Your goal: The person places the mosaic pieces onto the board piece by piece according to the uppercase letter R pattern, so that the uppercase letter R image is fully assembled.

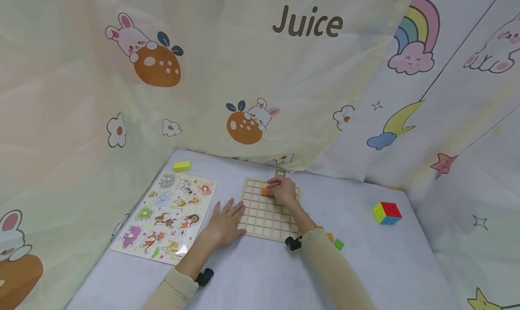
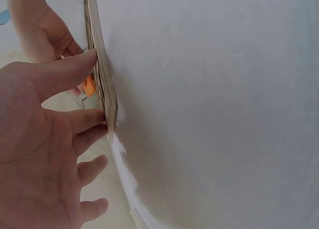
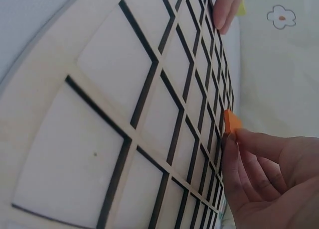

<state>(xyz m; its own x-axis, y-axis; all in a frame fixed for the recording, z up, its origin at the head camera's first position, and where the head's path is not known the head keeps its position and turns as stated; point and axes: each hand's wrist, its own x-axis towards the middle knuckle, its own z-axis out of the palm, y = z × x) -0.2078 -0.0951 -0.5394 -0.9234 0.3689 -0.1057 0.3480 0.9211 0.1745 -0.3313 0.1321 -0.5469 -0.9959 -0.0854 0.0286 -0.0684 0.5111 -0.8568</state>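
A light wooden grid board (image 1: 260,217) with square recesses lies flat in the middle of the table. Between thumb and fingers, my right hand (image 1: 283,191) pinches a small orange square tile (image 3: 232,123) at the board's far side. That tile stands over the grid in the right wrist view, its lower edge right at the recesses. My left hand (image 1: 224,222) lies with fingers spread at the board's left edge. In the left wrist view its thumb and a fingertip touch the edge of the board (image 2: 102,74).
Left of the board lies an animal picture puzzle (image 1: 166,217), with a yellow block (image 1: 182,166) behind it. A green tile (image 1: 339,244) and orange tiles (image 1: 330,236) lie near the right forearm. Farther right sits a colored cube (image 1: 387,213). Printed curtains (image 1: 260,75) hang behind the table.
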